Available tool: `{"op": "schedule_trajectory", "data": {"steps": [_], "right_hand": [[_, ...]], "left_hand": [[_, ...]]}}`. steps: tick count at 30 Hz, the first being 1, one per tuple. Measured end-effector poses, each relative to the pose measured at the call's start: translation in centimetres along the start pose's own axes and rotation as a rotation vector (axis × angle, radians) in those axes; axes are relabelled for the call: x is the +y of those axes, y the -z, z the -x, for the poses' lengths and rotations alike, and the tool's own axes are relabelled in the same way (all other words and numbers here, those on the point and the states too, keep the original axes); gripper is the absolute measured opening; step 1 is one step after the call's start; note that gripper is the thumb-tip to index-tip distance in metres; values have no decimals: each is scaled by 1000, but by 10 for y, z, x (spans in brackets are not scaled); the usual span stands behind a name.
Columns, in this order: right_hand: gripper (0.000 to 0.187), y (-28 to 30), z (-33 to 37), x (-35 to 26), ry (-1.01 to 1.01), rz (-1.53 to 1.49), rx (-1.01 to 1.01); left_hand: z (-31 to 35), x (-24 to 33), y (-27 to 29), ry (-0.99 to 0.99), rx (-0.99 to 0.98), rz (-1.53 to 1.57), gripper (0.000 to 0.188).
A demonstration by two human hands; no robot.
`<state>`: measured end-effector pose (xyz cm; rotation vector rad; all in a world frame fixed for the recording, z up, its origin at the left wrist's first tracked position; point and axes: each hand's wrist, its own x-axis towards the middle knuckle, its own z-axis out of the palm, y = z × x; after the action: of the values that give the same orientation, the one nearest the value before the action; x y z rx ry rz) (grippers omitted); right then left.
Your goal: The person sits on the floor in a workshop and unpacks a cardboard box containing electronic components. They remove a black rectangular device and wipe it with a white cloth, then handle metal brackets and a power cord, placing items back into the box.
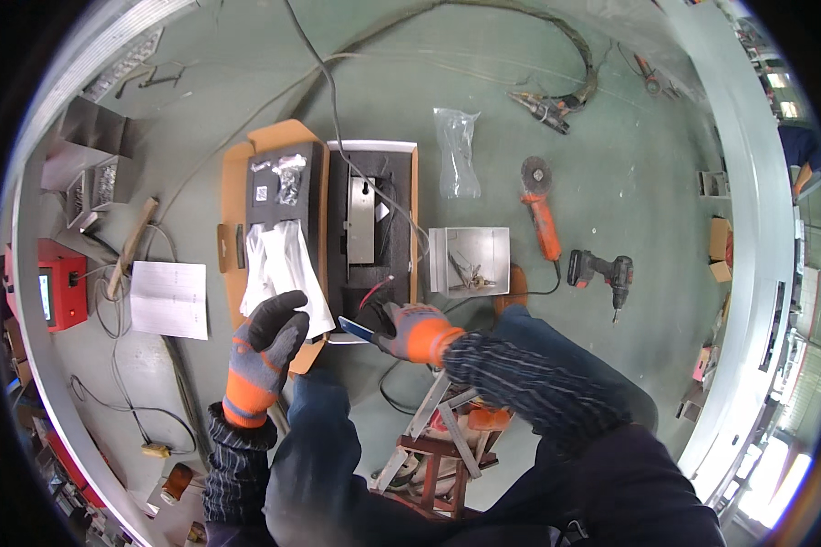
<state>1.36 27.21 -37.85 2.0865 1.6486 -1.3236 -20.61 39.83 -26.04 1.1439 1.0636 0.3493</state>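
Observation:
My right hand (406, 330), in a grey, orange and black work glove, is closed on a thin flat blue piece (356, 329) whose exact kind I cannot make out. It is over the near end of an open cardboard box (413, 201) lined with dark foam. In that foam lies a silver metal housing (362, 223), and a red wire (374, 292) shows beside my right fingers. My left hand (263, 356), gloved alike, has loosely bent fingers with nothing visible in them. It is next to white plastic bags (278, 264) on the box's foam-covered lid side.
Right of the box are a metal tray (497, 251) with small parts, an orange angle grinder (540, 214) and a cordless drill (604, 275). Left lie a paper sheet (169, 301) and a red machine (64, 284). A cable (333, 91) crosses the box; a wooden-and-metal stool (438, 447) stands between my legs.

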Motion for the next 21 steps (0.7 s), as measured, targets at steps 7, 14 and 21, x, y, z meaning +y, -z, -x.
{"op": "schedule_trajectory", "data": {"steps": [7, 14, 21], "right_hand": [[64, 97, 117, -9, 390, -733, 129], [48, 97, 226, -24, 593, -1548, -167], [49, 75, 216, 9, 604, -1214, 150]], "left_hand": [[70, 89, -24, -367, 36, -104, 97], [119, 150, -93, -154, -286, 540, 111], [109, 76, -139, -129, -65, 481, 88]]}}
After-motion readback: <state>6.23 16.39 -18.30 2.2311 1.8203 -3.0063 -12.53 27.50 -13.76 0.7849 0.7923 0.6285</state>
